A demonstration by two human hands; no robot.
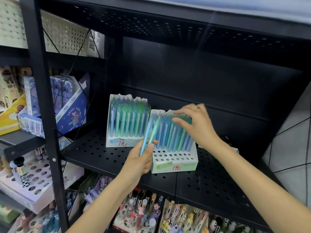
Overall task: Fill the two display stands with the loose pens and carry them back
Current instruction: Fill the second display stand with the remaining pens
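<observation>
Head view
Landmark: we place everything from the near stand (174, 159), the white card box at the front of the black perforated shelf (104, 154).
Far stand (125, 120): just behind and to the left of the near stand, its visible rows packed with blue and green pens; it looks full, or close to it.
Near stand: back rows filled, the front rows of holes bare; we judge it the one still to be filled.
Left hand (140, 159): just left of the near stand's front corner, fingers and thumb clamped round the lower ends of two loose pens (151, 132), one blue and one green, which slant up over the stand's left edge.
Right hand (195, 122): above the near stand's back rows, fingers spread apart and relaxed, tips touching the pen tops; it holds nothing that we can see.
Pens, handling: we take them to be light, stiff, smooth plastic, apt to slip or roll; we would pinch each at mid barrel and drop it point down into a bare hole.
Stands, handling: thin card, light but top-heavy when full, soft at the torn upper edge; we would take each by the base and low side walls and keep it level, since a tilt could spill pens.
Other stock: cartoon pen boxes on shelves left of and below the near stand.
</observation>
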